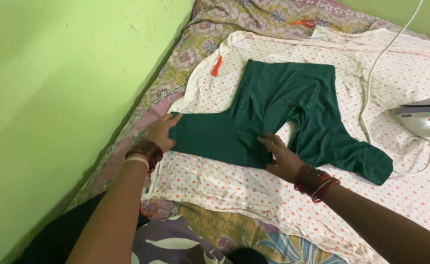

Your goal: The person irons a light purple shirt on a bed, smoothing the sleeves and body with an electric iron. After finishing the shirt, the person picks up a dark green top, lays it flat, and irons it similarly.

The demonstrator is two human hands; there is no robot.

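Green garment (273, 105), flat under both hands' fingers (268, 143)

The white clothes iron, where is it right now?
In the head view, the white clothes iron sits at the far right edge on the white dotted sheet, right of the dark green garment, away from both hands.

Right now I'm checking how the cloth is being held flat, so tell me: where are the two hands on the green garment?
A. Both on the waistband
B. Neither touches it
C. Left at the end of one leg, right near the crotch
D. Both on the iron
C: the left hand rests at the leg end of the green garment, while the right hand presses near the crotch.
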